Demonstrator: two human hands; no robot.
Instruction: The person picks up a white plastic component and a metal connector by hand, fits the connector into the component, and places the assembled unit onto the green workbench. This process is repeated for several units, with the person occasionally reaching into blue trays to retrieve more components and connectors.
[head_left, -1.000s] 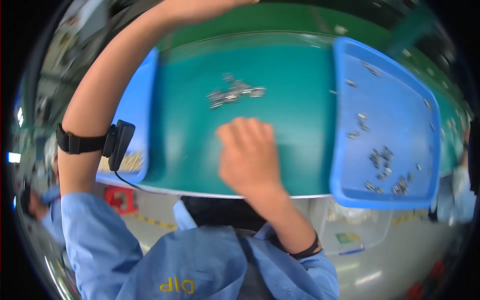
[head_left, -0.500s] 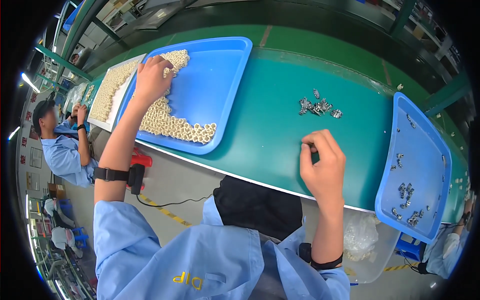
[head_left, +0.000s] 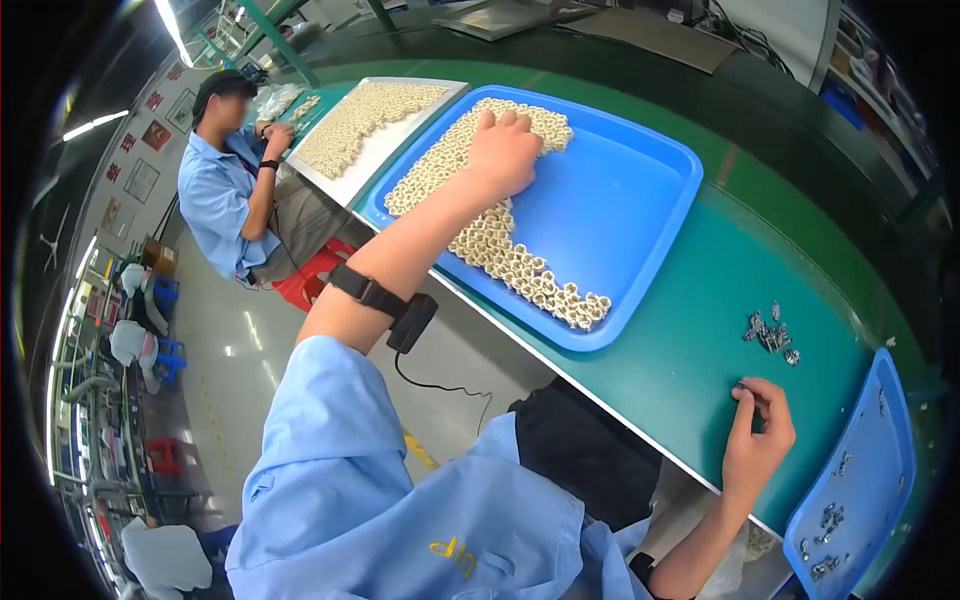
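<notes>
My left hand (head_left: 505,150) reaches far out and rests, fingers curled, on a heap of small cream ring-shaped parts (head_left: 500,235) in a big blue tray (head_left: 630,210). Whether it grips any of them is hidden. My right hand (head_left: 758,435) lies on the green table (head_left: 690,370) with its fingertips pinched on a small metal piece (head_left: 741,387). A little pile of similar metal parts (head_left: 770,333) sits just beyond that hand. A black band with a box and cable (head_left: 385,300) is strapped to my left forearm.
A second blue tray (head_left: 860,480) with scattered metal parts stands at the right. A white tray (head_left: 365,125) of cream rings lies left of the big tray. A co-worker in a blue shirt (head_left: 225,185) sits at the table's far left.
The view has swung left. My left hand has slid deeper onto the cream rings. My right hand has stayed on the table near the metal pile, fingertips pinched.
</notes>
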